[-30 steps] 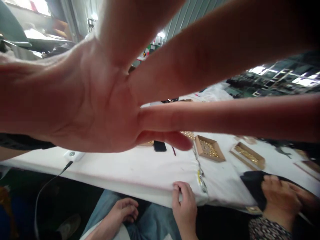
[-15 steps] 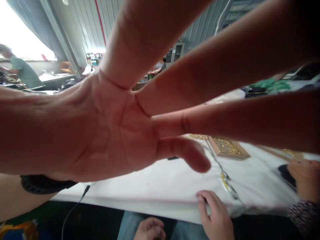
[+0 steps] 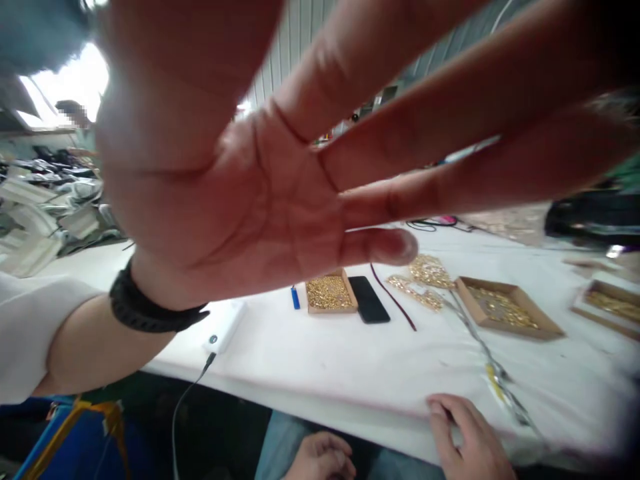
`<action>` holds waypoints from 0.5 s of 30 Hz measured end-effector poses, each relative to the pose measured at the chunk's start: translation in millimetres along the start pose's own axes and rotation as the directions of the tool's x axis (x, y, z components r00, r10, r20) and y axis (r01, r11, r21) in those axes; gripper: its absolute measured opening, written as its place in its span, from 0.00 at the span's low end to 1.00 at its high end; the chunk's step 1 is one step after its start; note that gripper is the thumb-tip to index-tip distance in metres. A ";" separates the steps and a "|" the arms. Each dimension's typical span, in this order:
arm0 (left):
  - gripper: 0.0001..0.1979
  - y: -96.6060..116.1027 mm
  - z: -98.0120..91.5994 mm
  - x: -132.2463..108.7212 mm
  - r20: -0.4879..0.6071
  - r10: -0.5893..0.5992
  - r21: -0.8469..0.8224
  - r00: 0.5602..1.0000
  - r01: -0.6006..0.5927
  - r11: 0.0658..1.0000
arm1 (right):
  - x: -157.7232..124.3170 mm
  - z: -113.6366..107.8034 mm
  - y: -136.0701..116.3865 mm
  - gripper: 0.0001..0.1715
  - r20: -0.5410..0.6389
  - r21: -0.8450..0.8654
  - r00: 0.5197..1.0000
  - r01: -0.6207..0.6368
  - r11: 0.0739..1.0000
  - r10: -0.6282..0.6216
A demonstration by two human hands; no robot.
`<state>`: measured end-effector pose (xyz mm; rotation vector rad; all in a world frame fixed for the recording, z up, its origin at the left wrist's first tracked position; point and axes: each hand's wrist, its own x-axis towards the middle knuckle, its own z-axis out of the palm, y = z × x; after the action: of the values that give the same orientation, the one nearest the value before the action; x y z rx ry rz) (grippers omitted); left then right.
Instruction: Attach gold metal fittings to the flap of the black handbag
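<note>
My left hand (image 3: 323, 457) rests over my lap below the table edge, its fingers loosely curled in and nothing visible in them. On the front edge of the white cloth-covered table (image 3: 330, 373) lies my right hand (image 3: 470, 437), thumb and fingers apart, holding nothing. Another person's hand (image 3: 280, 193), palm toward the camera with fingers spread, fills much of the upper view; a black wristband (image 3: 150, 307) is on that wrist. Behind it, a small cardboard tray (image 3: 330, 309) of gold pieces sits beside a dark phone (image 3: 369, 300). A yellow-tagged cable (image 3: 495, 380) runs near my right hand.
A white device (image 3: 225, 327) with a plugged-in cord (image 3: 187, 393) is at the left. More trays of gold pieces (image 3: 510, 310) stand right, near loose gold heaps (image 3: 430, 270). A blue bin (image 3: 95, 440) is lower left; a blurred person (image 3: 77, 127) stands far left.
The view has turned down and left, showing more of the table. The other person's spread hand has shifted, its thumb now visible. The hand at the right edge has left view. My hands keep their poses.
</note>
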<state>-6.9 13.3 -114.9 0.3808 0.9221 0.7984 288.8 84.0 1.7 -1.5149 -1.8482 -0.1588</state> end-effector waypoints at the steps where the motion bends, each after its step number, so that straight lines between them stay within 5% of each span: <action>1: 0.39 4.6 -2.0 -7.7 0.006 -0.007 -0.011 1.000 0.007 1.000 | 2.7 -3.7 -12.4 0.16 0.007 -0.005 1.000 -0.015 1.000 0.016; 6: 0.28 32.9 -16.1 -42.6 0.081 -0.012 -0.014 0.997 0.013 1.000 | 16.4 -15.9 -62.8 0.15 0.037 -0.025 0.996 -0.077 0.997 0.078; 11: 0.20 48.9 -17.6 -55.9 0.149 -0.020 0.069 0.989 0.010 0.998 | 16.2 -14.4 -60.3 0.22 -0.059 -0.091 0.992 -0.118 0.989 0.113; 15: 0.19 54.1 -18.3 -57.7 0.178 -0.018 0.140 0.984 -0.008 0.990 | 11.2 -8.5 -56.4 0.16 -0.060 -0.037 0.989 -0.140 0.989 0.138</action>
<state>-66.4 4.9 -60.2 0.5639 0.8124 0.6845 241.9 71.7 33.8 -1.6447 -1.6979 -0.1735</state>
